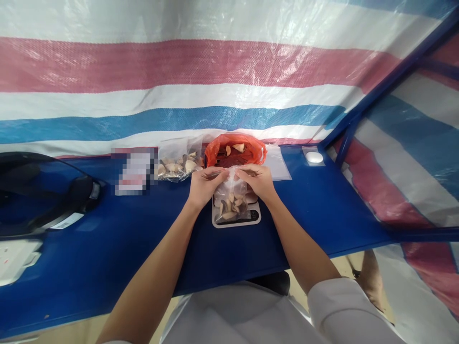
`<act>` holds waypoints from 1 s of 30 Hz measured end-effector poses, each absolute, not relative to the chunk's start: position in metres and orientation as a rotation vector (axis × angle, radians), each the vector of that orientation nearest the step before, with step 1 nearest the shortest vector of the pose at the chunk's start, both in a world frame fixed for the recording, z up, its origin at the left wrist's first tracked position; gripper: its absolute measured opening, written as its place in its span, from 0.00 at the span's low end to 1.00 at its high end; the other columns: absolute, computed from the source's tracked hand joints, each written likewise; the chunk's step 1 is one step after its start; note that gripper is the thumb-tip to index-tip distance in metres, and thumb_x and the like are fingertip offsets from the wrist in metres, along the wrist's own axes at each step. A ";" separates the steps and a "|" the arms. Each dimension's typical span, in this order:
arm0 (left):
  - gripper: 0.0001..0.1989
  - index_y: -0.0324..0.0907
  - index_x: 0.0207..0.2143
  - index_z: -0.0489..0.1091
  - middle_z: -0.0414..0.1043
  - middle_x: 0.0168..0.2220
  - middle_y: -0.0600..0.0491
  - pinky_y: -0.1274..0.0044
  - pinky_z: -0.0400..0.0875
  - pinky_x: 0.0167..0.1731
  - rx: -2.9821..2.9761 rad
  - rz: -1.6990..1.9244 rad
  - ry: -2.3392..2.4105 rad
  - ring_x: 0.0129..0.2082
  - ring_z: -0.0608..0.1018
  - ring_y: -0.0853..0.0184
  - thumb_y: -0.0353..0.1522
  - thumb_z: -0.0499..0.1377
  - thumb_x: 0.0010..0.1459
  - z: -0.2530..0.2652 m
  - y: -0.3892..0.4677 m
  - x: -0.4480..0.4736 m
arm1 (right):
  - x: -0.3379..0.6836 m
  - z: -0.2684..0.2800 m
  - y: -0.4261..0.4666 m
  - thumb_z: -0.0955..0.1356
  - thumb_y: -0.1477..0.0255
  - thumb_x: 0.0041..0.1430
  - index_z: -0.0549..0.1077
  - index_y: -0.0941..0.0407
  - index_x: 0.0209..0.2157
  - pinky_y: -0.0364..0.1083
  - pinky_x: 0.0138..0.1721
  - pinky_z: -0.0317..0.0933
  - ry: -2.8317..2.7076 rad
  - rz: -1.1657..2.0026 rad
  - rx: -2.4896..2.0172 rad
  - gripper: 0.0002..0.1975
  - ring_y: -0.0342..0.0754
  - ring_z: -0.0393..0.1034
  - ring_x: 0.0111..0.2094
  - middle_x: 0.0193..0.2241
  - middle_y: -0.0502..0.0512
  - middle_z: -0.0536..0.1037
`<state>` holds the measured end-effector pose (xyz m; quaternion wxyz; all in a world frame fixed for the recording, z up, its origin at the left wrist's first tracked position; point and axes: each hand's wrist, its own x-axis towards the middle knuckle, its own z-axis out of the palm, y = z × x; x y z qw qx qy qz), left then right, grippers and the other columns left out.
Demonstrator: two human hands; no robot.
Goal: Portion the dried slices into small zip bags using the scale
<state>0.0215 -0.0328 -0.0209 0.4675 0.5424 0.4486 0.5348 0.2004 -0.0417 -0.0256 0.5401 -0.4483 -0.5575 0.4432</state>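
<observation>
Both hands pinch the top edge of a clear plastic bag [231,200] that holds several pale, shell-like pieces. My left hand [207,184] grips the bag's left upper edge, thumb pressed against the fingers. On the other side, my right hand [257,180] grips the right upper edge in the same way. The bag hangs over or rests on a white kitchen scale [255,219]; which of the two I cannot tell. Just behind the hands is an open red plastic bag [215,148] with a few similar pieces inside.
Left of the red bag lies another clear bag [175,167] of pieces, beside a blurred-out packet [134,173]. Flat clear bags [281,165] lie to the right, and a small white round object [314,157] farther right. A black headset [82,191] and white box [17,258] occupy the blue table's [322,205] left.
</observation>
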 end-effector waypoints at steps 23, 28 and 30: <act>0.11 0.41 0.24 0.81 0.79 0.24 0.52 0.77 0.71 0.27 1.264 1.397 1.020 0.23 0.76 0.69 0.39 0.72 0.44 -0.028 -0.028 0.018 | 0.202 -0.020 -0.042 0.75 0.56 0.50 0.80 0.56 0.24 0.45 0.28 0.69 -1.316 1.030 -1.106 0.16 0.46 0.74 0.24 0.24 0.53 0.82; 0.12 0.42 0.25 0.81 0.78 0.23 0.52 0.76 0.72 0.28 1.235 1.449 1.038 0.23 0.76 0.69 0.41 0.72 0.44 -0.024 -0.029 0.020 | 0.199 -0.018 -0.042 0.74 0.55 0.50 0.79 0.56 0.25 0.44 0.25 0.67 -1.294 1.062 -1.142 0.17 0.45 0.72 0.23 0.25 0.53 0.81; 0.13 0.41 0.24 0.80 0.78 0.23 0.53 0.76 0.72 0.28 1.246 1.462 1.040 0.23 0.75 0.69 0.41 0.72 0.44 -0.023 -0.030 0.021 | 0.197 -0.019 -0.042 0.75 0.56 0.49 0.80 0.56 0.28 0.45 0.30 0.69 -1.300 1.043 -1.108 0.16 0.46 0.74 0.27 0.27 0.53 0.82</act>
